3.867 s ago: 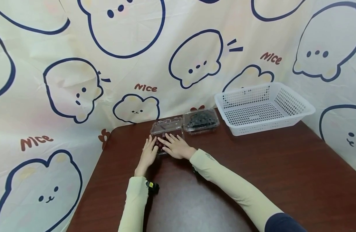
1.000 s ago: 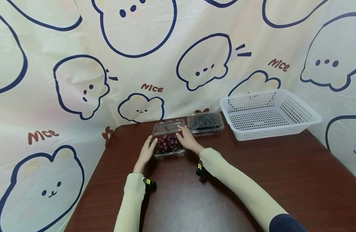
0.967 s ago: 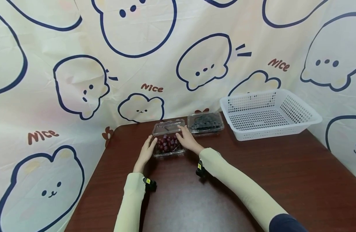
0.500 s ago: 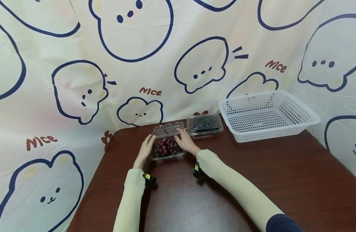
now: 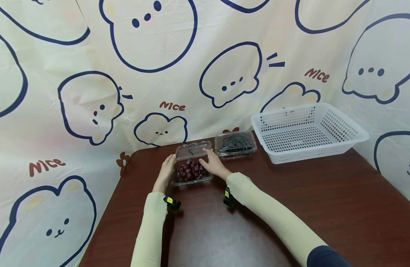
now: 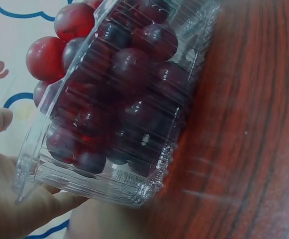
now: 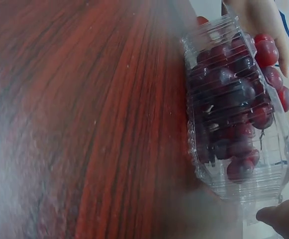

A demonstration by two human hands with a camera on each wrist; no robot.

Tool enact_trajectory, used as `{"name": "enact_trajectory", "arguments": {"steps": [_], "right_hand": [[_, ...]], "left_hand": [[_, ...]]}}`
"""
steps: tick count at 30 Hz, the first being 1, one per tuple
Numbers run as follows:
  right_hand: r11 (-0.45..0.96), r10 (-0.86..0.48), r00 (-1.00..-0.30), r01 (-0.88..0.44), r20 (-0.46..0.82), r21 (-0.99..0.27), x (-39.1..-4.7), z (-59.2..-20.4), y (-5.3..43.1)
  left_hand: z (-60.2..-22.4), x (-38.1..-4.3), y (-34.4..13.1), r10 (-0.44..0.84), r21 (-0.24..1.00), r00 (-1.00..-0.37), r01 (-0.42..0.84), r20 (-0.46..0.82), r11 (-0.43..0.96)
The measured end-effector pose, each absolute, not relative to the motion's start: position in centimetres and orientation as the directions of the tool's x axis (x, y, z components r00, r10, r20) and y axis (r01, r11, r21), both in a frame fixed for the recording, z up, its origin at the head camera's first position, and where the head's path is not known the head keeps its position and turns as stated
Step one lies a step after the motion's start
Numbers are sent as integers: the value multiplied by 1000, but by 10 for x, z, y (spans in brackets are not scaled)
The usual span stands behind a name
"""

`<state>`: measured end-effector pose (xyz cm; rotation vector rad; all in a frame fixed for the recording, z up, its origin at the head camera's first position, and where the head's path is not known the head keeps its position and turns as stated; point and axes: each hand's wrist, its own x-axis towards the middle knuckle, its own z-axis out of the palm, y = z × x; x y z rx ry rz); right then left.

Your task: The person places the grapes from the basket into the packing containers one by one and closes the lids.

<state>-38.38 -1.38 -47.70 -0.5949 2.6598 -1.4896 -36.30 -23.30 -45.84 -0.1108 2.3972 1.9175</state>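
A clear plastic clamshell box [image 5: 191,182] of red grapes [image 5: 190,170] sits toward the back left of the table, its lid [image 5: 193,150] folded back. Along the box's left side lies my left hand [image 5: 164,172], fingers extended; the left wrist view shows fingers [image 6: 64,201] outside the end wall and the thumb above the rim. My right hand [image 5: 215,165] is at the right side, thumb spread toward the grapes and fingers reaching to the lid's corner. In the right wrist view, a fingertip [image 7: 268,215] meets the box's end below the rim. Some grapes rise above the rim.
A second clear box [image 5: 236,144] with dark contents stands right of the grapes, its lid down. Further right is a white perforated basket [image 5: 320,150]. A printed cloth [image 5: 151,89] hangs behind the brown table [image 5: 258,193].
Earlier both hands lay over the grapes; they have since parted to the box's two sides. Over the last second the grape box has shifted slightly left, hands staying alongside it.
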Motion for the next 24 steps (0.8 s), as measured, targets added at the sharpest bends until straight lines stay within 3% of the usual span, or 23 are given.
{"name": "enact_trajectory", "arguments": {"steps": [6, 20, 24], "right_hand": [[420, -299, -947, -238, 115, -876, -387, -480, -16], [422, -326, -930, -304, 170, -854, -383, -482, -12], [411, -331, -924, -326, 194, -852, -384, -481, -10]], "left_hand": [[-459, -365, -233, -38, 973, -994, -112, -106, 201], [-444, -353, -227, -34, 979, -988, -153, -150, 138], [-456, -363, -231, -49, 981, -991, -134, -128, 139]]}}
